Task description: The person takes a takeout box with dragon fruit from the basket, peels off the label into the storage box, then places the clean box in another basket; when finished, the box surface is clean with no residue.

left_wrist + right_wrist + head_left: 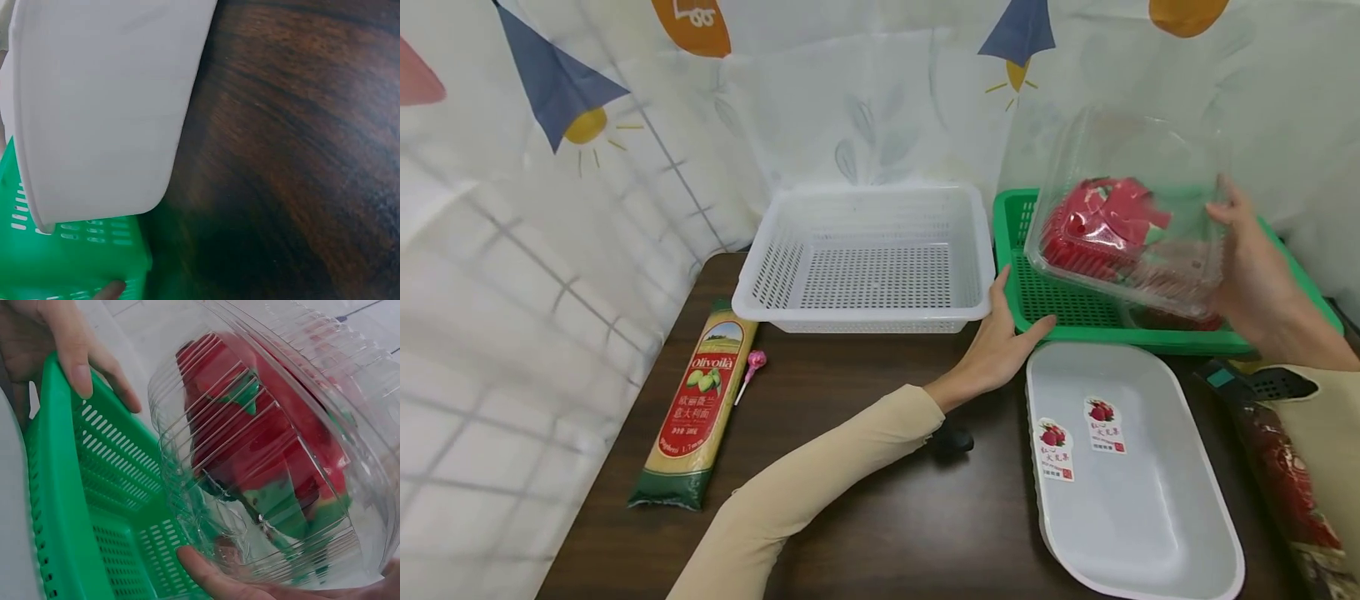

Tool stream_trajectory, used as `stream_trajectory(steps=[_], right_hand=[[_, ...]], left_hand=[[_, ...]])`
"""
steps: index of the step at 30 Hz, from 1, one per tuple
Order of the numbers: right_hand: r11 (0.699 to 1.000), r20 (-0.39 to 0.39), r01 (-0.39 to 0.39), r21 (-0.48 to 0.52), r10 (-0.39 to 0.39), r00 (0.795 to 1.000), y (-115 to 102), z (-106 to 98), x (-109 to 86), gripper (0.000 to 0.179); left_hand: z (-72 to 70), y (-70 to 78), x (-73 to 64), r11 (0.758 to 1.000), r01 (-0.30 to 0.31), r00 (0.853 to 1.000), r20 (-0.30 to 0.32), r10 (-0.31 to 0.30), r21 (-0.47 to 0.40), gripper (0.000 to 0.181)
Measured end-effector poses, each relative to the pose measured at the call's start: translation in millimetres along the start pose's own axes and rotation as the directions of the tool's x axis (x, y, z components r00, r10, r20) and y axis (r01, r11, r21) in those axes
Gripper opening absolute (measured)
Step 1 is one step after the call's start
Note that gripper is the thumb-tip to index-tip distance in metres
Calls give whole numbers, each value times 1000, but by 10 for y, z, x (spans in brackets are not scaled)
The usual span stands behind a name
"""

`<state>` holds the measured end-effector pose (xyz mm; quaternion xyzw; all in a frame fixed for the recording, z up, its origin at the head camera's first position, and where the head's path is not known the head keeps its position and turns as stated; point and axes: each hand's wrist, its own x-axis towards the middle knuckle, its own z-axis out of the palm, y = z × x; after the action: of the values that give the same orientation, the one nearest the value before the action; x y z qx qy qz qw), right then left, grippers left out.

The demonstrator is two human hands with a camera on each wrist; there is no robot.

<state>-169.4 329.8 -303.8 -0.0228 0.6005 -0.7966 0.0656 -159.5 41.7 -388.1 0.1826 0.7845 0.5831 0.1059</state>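
Note:
My right hand (1255, 267) grips the right side of a clear plastic clamshell box (1150, 158), tilted over the green basket (1075, 336). Red dragon fruit (1105, 225) with green tips shows through its ribbed wall, also in the right wrist view. Fingers spread and fairly straight, my left hand (992, 350) touches the green basket's near left corner. Its thumb lies over the front rim, and a forefinger reaches up beside the white basket (861, 315). One left fingertip (111, 290) shows against the green wall in the left wrist view.
A white tray (1150, 517) with two dragon fruit stickers lies before the green basket. At left are a spaghetti packet (703, 408) and a pink lollipop (756, 360). A reddish bag (1292, 475) lies at the right. Patterned cloth (880, 92) hangs behind the dark table (880, 517).

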Motion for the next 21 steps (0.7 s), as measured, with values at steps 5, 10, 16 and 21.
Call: stream_trajectory(steps=[5,10,16,21], right_hand=[[999,-27,-21,-40,20,999,-48,13,39,62],[997,23,-33,-75,35,999,-82,11,82,64],[971,36,-87,-222,98,995,-125,88,176,70],[918,1,-138,-372,150,989,-135,144,193,69]], left_hand=[[18,-12,1,1000,1,1000,-8,-1,-1,93],[22,-15,-8,1000,7,1000,-3,-7,0,99],[11,-17,-9,1000,12,1000,-4,-12,-12,104],[1,-20,3,1000,-11,1000,3,12,-9,103]])
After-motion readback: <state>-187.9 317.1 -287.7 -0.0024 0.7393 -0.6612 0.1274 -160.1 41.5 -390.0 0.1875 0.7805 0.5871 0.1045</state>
